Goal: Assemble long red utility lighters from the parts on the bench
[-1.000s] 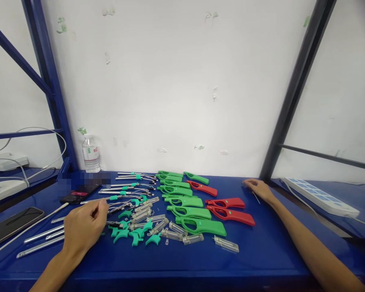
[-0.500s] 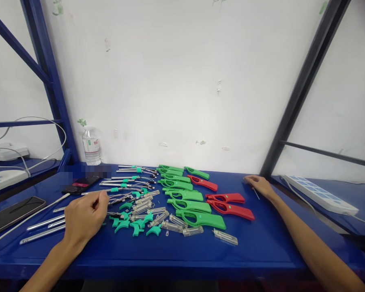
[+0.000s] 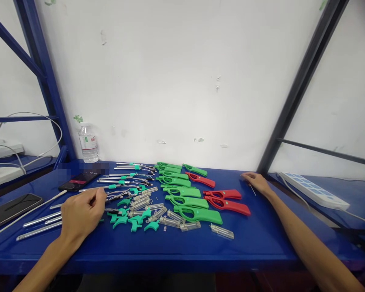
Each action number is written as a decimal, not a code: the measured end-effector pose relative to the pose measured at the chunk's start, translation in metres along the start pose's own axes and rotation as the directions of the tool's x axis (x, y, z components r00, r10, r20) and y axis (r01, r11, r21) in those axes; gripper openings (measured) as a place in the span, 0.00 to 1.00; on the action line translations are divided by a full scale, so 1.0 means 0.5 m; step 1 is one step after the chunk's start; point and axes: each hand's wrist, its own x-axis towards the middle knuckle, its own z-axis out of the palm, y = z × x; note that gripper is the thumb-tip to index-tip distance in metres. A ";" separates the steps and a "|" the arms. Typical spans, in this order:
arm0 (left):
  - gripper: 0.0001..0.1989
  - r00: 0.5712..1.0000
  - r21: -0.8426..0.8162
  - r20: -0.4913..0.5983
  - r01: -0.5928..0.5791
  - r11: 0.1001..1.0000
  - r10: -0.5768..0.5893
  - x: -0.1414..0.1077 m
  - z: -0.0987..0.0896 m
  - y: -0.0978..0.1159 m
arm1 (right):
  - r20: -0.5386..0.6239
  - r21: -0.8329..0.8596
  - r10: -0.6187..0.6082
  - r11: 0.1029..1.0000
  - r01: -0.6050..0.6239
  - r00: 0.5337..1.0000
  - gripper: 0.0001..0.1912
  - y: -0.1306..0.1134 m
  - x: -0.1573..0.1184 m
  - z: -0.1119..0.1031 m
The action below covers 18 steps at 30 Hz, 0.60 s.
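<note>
My left hand (image 3: pixel 82 211) is curled closed over the metal rods (image 3: pixel 42 231) at the left; what it holds, if anything, is hidden. At the right back of the blue table, my right hand (image 3: pixel 257 181) rests with bent fingers beside a thin metal pin (image 3: pixel 253 190); whether it touches the pin is unclear. Between the hands lie green handle shells (image 3: pixel 200 215) and red handle shells (image 3: pixel 231 206), several of each. Clear plastic cartridges (image 3: pixel 170 222) and teal trigger pieces (image 3: pixel 136 222) are heaped near my left hand. Rods with wires (image 3: pixel 130 166) lie behind them.
Two phones (image 3: pixel 13 209) (image 3: pixel 79 181) lie at the left, with a white cable (image 3: pixel 33 211) beside them. A water bottle (image 3: pixel 88 144) stands against the wall. Power strips (image 3: pixel 314 190) sit on either side, beyond the blue and dark frame posts (image 3: pixel 304 85).
The whole view has shifted slightly, moving the table contents a little up and left. Both hands keep nearly the same pose and place on the table.
</note>
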 end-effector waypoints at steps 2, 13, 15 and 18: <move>0.15 1.000 -0.002 -0.001 0.006 1.000 -0.006 0.000 0.000 0.000 | -0.009 0.005 -0.005 1.000 0.005 1.000 0.20 0.000 -0.001 0.001; 0.14 0.999 -0.025 -0.048 0.000 1.000 -0.001 -0.009 0.022 -0.011 | 0.000 -0.010 0.014 1.000 -0.014 1.000 0.19 -0.006 -0.002 0.002; 0.14 0.997 -0.031 -0.072 -0.017 0.999 0.015 -0.009 0.026 -0.012 | 0.008 -0.015 0.015 1.000 -0.015 1.000 0.19 -0.008 -0.003 0.001; 0.14 0.992 -0.053 -0.100 -0.080 0.995 0.074 -0.006 0.024 -0.015 | 0.012 -0.014 -0.003 1.000 0.003 1.000 0.20 -0.011 -0.006 0.001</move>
